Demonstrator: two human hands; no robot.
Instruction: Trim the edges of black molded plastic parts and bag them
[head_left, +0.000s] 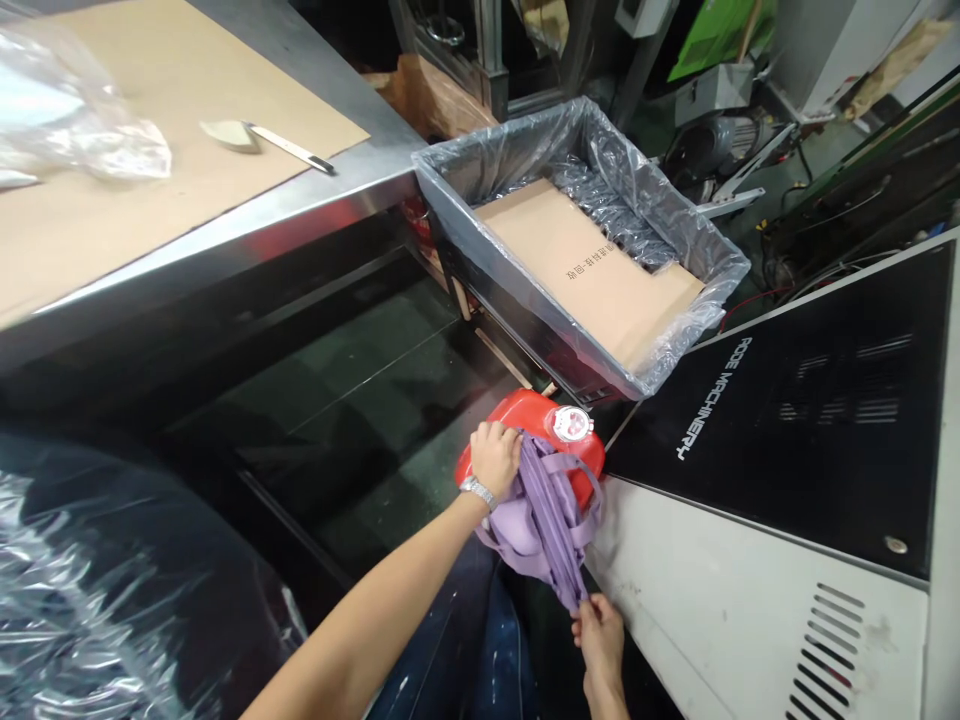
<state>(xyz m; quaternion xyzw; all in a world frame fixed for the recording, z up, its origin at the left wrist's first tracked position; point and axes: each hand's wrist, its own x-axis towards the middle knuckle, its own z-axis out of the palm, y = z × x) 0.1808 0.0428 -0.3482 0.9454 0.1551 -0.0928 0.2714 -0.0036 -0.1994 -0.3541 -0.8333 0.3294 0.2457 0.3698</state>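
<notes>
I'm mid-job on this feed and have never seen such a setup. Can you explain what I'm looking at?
There's no machine doing the handling: these are a person's bare hands, seen in one picture from a camera worn on the head, looking forward and down. The left hand, with a metal wristband, grips the top of a purple bag; the right hand pinches its lower end. Behind the bag is a red container. On the metal table, upper left, lie a brown sheet, clear plastic and a slim tool.
</notes>
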